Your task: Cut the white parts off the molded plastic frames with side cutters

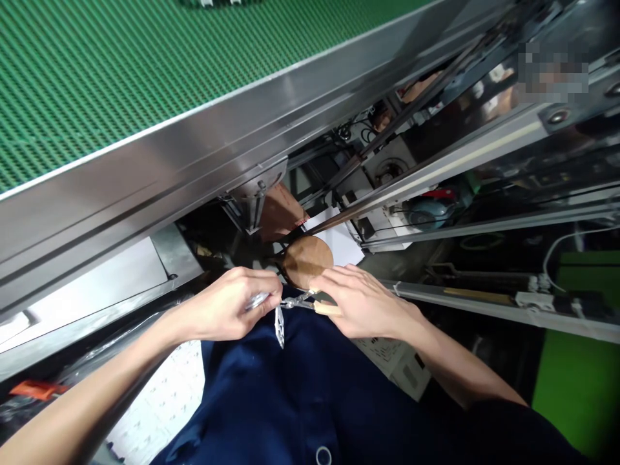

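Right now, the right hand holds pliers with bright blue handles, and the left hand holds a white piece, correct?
Not quite: the head view shows pale yellow handles, not blue. The right hand holds the pliers; the left hand, the white piece.

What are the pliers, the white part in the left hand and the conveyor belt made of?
Pliers: metal head, likely steel, grey with bright glints; pale-yellow grip, probably plastic or rubber.
White part: probably moulded plastic, judging by its thin, openwork shape.
Conveyor belt: green, finely textured; PVC or rubber, can't tell which.
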The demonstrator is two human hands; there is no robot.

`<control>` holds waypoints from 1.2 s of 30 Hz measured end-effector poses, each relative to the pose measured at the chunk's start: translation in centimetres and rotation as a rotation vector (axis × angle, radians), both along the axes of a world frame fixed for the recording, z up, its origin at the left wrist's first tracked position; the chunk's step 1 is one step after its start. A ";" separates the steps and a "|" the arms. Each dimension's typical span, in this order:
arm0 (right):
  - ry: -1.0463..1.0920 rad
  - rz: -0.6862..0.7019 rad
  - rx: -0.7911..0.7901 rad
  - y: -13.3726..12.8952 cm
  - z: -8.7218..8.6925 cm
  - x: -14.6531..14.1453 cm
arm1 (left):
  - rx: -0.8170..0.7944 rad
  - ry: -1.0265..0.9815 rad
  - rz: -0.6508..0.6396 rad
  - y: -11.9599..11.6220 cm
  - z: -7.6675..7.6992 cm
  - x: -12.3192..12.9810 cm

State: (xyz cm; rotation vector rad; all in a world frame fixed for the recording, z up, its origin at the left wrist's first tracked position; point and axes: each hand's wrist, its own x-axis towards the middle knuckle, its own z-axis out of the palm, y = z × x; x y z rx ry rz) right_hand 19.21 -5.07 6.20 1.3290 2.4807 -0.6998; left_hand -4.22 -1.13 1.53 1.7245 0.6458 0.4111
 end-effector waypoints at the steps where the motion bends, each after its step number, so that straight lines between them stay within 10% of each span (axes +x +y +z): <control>1: -0.011 0.014 0.004 0.1 0.2 -0.1 | 0.043 0.021 -0.091 0.0 0.0 0.0; 28: -0.206 0.256 0.011 2.2 2.7 -1.3 | 0.086 0.035 -0.201 0.1 -0.3 0.8; 36: 0.116 -0.110 -0.312 2.3 0.0 1.4 | 0.048 0.005 -0.146 0.3 -0.7 0.7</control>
